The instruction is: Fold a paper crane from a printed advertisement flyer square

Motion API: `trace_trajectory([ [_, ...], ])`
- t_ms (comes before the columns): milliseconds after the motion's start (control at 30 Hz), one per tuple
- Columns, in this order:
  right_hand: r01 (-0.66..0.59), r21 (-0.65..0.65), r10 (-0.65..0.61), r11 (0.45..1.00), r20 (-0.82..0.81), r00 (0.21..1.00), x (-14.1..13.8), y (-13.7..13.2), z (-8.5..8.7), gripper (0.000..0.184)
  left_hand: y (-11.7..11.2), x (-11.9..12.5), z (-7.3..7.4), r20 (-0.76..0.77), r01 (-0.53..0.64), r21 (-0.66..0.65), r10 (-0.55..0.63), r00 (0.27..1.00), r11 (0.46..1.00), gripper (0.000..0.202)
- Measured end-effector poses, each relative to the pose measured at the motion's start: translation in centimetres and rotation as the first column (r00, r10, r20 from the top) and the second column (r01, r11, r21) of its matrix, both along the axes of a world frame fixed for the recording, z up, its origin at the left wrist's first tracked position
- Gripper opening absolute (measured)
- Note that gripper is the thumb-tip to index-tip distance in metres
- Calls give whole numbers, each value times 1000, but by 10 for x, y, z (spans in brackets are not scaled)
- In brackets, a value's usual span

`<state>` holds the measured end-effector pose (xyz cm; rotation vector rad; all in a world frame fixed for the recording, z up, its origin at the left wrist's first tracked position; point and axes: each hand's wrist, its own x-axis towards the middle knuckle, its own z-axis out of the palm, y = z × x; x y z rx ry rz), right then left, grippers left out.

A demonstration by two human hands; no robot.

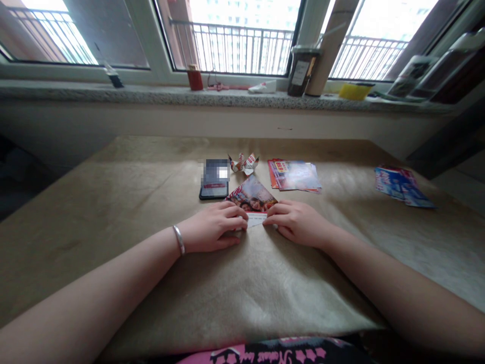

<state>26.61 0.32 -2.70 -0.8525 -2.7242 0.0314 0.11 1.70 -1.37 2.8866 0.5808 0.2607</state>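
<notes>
A square of glossy printed paper lies cornerwise on the table, its far corner pointing at the window. The near part shows a white strip with small print and is partly hidden by my fingers. At its left edge, my left hand grips the paper with bent fingers. My right hand holds the right edge, thumb and fingertips close together on it. Just beyond the paper stands a folded paper piece with pointed tips. A smartphone lies beside it, near my left hand, its screen lit and partly blurred out.
Glossy leaflets are stacked beyond my right hand, and blue and red leaflets lie farther right. A brownish cover spreads over the table. On the windowsill stand a dark lidded cup, a red container and a yellow item.
</notes>
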Motion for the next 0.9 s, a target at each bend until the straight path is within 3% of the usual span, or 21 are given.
trace_trajectory([
  [367, 9, -6, -9, 1000, 13, 1000, 5, 2, -1, 32, 4, -8, 5, -12, 17, -120, -19, 1000, 993, 17],
  [900, 46, -7, -46, 999, 38, 998, 13, 2, 1, 30, 9, -14, 6, 34, 57, -161, -53, 998, 985, 25],
])
